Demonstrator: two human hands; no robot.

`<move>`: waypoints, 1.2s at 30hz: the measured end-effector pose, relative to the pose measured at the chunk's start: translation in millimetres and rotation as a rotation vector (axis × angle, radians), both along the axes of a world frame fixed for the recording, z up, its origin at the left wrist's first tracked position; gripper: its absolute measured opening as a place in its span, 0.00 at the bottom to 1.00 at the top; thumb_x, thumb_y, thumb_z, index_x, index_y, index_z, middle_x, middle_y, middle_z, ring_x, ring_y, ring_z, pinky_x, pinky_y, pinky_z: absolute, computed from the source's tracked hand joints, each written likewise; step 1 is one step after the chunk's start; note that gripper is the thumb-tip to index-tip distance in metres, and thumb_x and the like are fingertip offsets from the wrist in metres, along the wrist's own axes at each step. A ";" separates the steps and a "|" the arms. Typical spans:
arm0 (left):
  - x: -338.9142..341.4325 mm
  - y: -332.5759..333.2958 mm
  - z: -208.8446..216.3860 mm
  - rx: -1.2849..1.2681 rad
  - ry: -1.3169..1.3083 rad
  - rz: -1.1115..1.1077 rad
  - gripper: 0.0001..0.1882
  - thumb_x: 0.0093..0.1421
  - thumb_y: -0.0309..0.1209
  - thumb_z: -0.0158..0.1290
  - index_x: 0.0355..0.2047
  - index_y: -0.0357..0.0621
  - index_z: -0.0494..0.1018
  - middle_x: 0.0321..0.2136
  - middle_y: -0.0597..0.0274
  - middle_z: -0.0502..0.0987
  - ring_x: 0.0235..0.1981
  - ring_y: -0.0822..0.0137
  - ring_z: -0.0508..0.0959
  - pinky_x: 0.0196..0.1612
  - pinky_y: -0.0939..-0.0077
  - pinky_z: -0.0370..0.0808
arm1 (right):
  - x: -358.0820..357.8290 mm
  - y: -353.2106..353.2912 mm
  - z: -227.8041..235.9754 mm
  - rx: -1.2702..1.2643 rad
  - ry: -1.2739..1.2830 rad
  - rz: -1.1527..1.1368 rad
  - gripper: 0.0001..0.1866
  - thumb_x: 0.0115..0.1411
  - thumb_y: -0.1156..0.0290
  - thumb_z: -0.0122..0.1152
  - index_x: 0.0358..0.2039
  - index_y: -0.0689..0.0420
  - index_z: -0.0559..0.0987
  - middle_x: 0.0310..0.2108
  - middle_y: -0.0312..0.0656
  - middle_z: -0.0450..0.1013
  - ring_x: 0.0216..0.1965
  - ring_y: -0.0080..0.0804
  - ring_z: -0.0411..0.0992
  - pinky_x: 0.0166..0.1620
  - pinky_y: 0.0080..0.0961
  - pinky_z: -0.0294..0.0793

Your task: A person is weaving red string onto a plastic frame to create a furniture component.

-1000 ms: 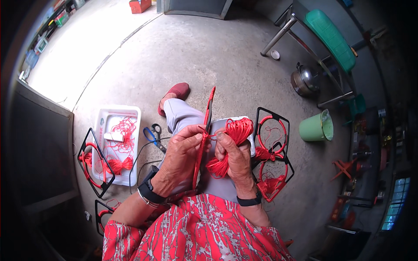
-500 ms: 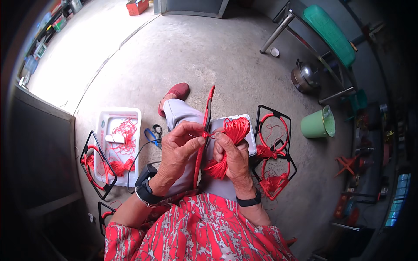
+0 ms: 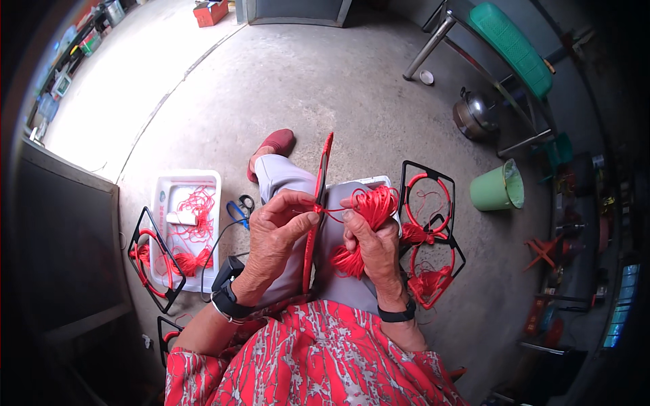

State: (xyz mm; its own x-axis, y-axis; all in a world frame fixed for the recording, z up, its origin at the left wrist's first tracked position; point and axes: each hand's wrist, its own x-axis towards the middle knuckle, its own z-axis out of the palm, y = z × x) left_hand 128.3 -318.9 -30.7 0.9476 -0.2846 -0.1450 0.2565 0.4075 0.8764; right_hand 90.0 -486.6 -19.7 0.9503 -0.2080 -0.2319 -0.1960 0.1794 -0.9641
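The left hand (image 3: 272,231) pinches narrowly, thumb and forefinger closed at the middle of a red-wrapped frame (image 3: 312,254) that stands edge-on above the lap, while the right hand (image 3: 372,245) is wrapped around a thick red cord bundle (image 3: 376,205); a short red strand (image 3: 334,214) spans the gap between them. Whether the left fingertips also grip that strand cannot be told, and if they do not, a pull from the right could drag the knot along the frame or work it loose. Slack in the strand is another likely weakness, since it bows slightly and could let a turn sit unevenly. The bundle bulges out above and below the right fist, so a relaxed grip might shed loops that tangle together. The frame seems to have little support besides the left hand, and could twist or tip under a sideways tug. Beside the person, the loose cord (image 3: 197,215) in the white tray (image 3: 216,237) lies snarled, and the blue-handled scissors (image 3: 238,212) rest near a black cable (image 3: 218,245), which might snag them when lifted.
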 end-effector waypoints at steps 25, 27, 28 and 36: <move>20.9 11.0 0.4 0.381 -0.414 -0.105 0.05 0.57 0.19 0.54 0.34 0.35 0.75 0.29 0.65 0.77 0.31 0.76 0.77 0.37 0.82 0.74 | 5.1 4.8 -8.9 0.011 -0.014 0.173 0.09 0.60 0.66 0.61 0.28 0.57 0.77 0.18 0.27 0.67 0.18 0.13 0.63 0.21 0.15 0.61; 25.3 11.6 4.8 0.545 -0.736 -0.095 0.06 0.53 0.17 0.55 0.33 0.36 0.74 0.27 0.60 0.77 0.30 0.69 0.79 0.34 0.78 0.74 | 4.9 2.7 -13.5 0.023 -0.037 0.189 0.08 0.60 0.67 0.61 0.27 0.57 0.76 0.18 0.28 0.67 0.18 0.13 0.63 0.21 0.15 0.61; 27.2 12.5 6.1 0.544 -0.730 -0.092 0.06 0.53 0.17 0.55 0.33 0.36 0.74 0.27 0.60 0.77 0.30 0.69 0.79 0.34 0.78 0.74 | 4.8 2.3 -15.8 0.022 -0.032 0.193 0.08 0.60 0.67 0.61 0.27 0.57 0.76 0.18 0.28 0.67 0.18 0.13 0.63 0.21 0.15 0.61; 48.1 19.1 16.7 0.639 -1.059 -0.248 0.08 0.48 0.18 0.54 0.31 0.37 0.70 0.25 0.55 0.71 0.28 0.54 0.75 0.30 0.65 0.71 | 6.1 5.9 -15.2 0.059 -0.042 0.122 0.07 0.58 0.69 0.64 0.32 0.58 0.77 0.17 0.29 0.66 0.17 0.15 0.63 0.20 0.14 0.61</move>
State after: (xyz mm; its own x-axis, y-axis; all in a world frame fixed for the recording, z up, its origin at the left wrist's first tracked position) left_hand 176.4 -299.8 -14.1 0.6145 -0.6303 0.4744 -0.6821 -0.1225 0.7209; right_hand 96.1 -480.7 -34.9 0.9768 -0.0778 -0.1997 -0.1794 0.2131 -0.9604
